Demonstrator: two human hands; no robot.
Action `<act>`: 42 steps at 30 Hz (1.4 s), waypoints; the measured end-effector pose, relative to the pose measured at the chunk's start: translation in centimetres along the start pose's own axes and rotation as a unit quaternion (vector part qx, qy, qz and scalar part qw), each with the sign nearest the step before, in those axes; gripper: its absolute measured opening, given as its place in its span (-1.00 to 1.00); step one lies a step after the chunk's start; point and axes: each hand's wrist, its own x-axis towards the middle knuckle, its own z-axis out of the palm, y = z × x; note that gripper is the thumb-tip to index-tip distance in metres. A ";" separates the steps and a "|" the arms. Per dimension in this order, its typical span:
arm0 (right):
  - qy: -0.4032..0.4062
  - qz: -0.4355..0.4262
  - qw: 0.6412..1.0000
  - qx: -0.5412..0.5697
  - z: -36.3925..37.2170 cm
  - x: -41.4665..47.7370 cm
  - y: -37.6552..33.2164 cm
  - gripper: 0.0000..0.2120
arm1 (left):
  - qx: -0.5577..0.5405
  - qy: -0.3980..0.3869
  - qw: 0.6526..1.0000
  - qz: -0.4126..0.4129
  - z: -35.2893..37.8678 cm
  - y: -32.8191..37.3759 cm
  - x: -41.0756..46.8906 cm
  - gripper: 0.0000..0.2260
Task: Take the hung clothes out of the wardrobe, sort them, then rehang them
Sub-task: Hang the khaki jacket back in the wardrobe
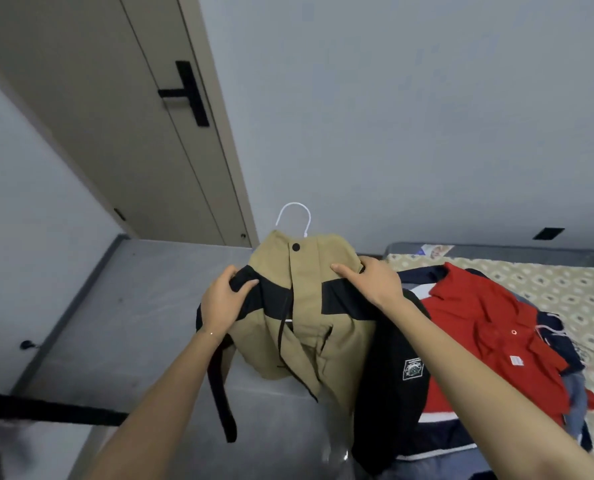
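While the left hand (224, 299) and right hand (371, 282) are holding the tan jacket (306, 306) beside the bed (565, 296), fingers curling round its shoulders, squaring them on the white hanger (294, 216) is looking wisest.

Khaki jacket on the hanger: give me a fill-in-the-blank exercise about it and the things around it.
1. The khaki jacket hangs on a ____ hanger.
2. The left hand and the right hand grip the jacket at its ____.
3. The polo shirt lying on the bed is ____.
4. The door has a ____ handle.
Missing words: white; shoulders; red; black.
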 end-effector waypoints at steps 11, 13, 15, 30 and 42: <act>-0.020 -0.147 0.987 -0.070 7.6 -9.4 -13.7 -0.60 | -0.057 0.086 0.991 -0.088 -12.1 -11.8 -11.1 -0.68; -0.024 -0.168 0.983 -0.070 9.3 -10.7 -15.7 -0.57 | -0.069 0.108 0.988 -0.092 -14.5 -13.5 -13.1 -0.68; -0.029 -0.188 0.979 -0.070 11.1 -12.2 -18.1 -0.47 | -0.088 0.136 0.982 -0.095 -17.1 -15.5 -15.3 -0.69; -0.203 -0.334 0.920 -0.028 24.8 -26.1 -36.9 -0.44 | -0.030 0.284 0.943 -0.169 -37.5 -29.0 -31.0 -0.72; -0.297 -0.432 0.851 0.027 34.6 -32.6 -52.2 -0.53 | 0.033 0.352 0.895 -0.272 -50.4 -35.9 -37.0 -0.77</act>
